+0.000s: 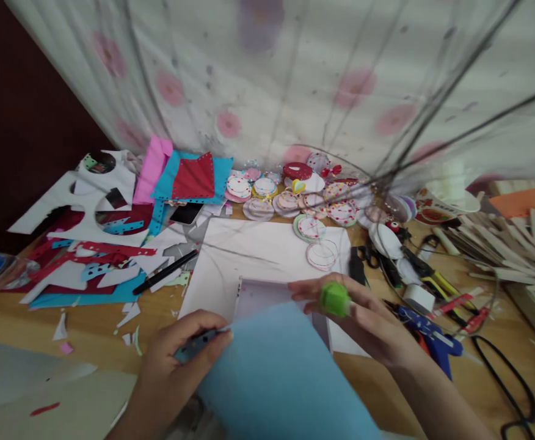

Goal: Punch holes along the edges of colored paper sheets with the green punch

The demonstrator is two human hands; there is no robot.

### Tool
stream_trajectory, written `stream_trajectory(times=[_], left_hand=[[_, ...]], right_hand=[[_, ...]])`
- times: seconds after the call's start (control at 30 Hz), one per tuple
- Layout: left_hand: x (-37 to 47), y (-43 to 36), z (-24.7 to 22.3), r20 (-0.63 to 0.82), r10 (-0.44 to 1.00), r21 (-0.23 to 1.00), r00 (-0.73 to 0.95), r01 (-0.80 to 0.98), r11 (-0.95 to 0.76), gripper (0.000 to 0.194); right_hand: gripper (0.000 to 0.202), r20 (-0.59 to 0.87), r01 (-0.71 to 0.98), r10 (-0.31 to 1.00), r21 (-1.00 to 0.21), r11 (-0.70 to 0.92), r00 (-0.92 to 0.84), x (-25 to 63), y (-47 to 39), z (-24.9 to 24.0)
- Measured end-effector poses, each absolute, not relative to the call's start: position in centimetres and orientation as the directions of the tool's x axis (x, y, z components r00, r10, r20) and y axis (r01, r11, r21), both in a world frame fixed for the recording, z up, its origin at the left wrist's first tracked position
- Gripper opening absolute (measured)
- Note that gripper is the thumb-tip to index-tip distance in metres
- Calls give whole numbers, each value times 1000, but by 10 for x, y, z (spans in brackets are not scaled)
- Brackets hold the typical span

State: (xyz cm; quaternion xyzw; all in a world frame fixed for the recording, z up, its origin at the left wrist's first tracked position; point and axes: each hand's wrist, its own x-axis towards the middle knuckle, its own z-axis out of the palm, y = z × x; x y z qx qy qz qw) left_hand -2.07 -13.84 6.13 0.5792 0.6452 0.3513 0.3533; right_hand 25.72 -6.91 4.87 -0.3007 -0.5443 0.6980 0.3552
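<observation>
My left hand (182,354) is closed on a light blue sheet of paper (281,373), thumb and fingers pinching its left edge. A dotted blue patch shows between those fingers. Just beyond the sheet's far corner, my right hand (368,315) reaches across with its fingers stretched out. A small bright green object (334,298) sits at these fingers; its kind is unclear, and it may be worn on one of them. Partly hidden behind the blue sheet lies a shallow white box-like tray (261,292), resting on white paper (231,244).
Paper scraps (121,232) and a black pen (167,271) lie at left. Several stacked paper discs (311,227) stand along the back, before a flowered curtain (267,91). At right are a blue glue gun (427,339), yellow-black pliers (432,278), a black cable (510,373) and wooden sticks (515,250).
</observation>
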Motion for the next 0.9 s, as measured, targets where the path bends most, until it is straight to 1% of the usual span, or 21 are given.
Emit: stream_trajectory(times=[0.03, 0.07, 0.13, 0.2, 0.27, 0.3, 0.33, 0.4, 0.43, 0.47, 0.5, 0.53, 0.6, 0.63, 0.7, 0.77, 0.83, 0.9], left_hand=[[-15, -140, 53, -43, 988, 872, -145, 477, 108, 10], [-9, -142, 45, -39, 980, 881, -196, 456, 126, 11], [3, -146, 30, -44, 965, 895, -259, 418, 153, 13], [15, -150, 20, -72, 967, 911, -245, 378, 164, 15], [24, -154, 17, -75, 981, 932, -177, 338, 133, 13], [27, -155, 18, -36, 986, 940, -164, 331, 89, 12], [29, -156, 21, 36, 983, 940, -180, 340, 28, 12], [31, -157, 31, 227, 946, 911, -230, 395, -122, 19], [32, -157, 37, 295, 929, 891, -222, 416, -183, 23], [33, -157, 43, 315, 932, 884, -179, 413, -220, 25], [35, -156, 47, 278, 956, 897, -98, 382, -222, 25], [37, -156, 50, 197, 980, 923, 3, 337, -186, 26], [44, -153, 51, -34, 983, 966, 181, 257, -14, 32], [48, -152, 49, -138, 963, 971, 230, 223, 86, 32], [53, -149, 44, -270, 927, 961, 262, 126, 245, 26], [55, -146, 40, -338, 903, 934, 267, -23, 356, 18], [50, -143, 40, -397, 870, 871, 292, -180, 457, 20], [41, -140, 42, -464, 834, 773, 299, -324, 546, 25]], right_hand=[[43, -17, -143, 810, -982, -124, -586, 264, -75, 54], [43, -18, -78, 803, -994, -79, -596, 269, -81, 58], [40, -57, 135, 813, -990, 27, -580, 277, -95, 65], [37, -98, 363, 838, -923, 125, -537, 279, -106, 68], [33, -107, 507, 847, -837, 206, -521, 276, -112, 70], [30, -99, 543, 845, -803, 243, -525, 274, -113, 70], [27, -92, 571, 841, -773, 278, -534, 271, -113, 71], [23, -81, 623, 828, -701, 348, -555, 265, -112, 74], [21, -73, 642, 817, -660, 390, -572, 261, -111, 75], [20, -68, 653, 800, -620, 434, -596, 257, -110, 77], [17, -66, 655, 777, -584, 479, -626, 252, -109, 78], [16, -65, 646, 748, -557, 522, -661, 247, -109, 79], [14, -57, 618, 697, -518, 592, -715, 235, -109, 79], [15, -48, 608, 681, -498, 618, -731, 230, -109, 77], [21, -20, 597, 663, -456, 660, -749, 222, -109, 74], [28, 8, 589, 660, -443, 676, -751, 221, -108, 70], [34, 19, 578, 665, -476, 663, -747, 224, -108, 67], [29, 17, 587, 692, -513, 626, -722, 231, -107, 65]])
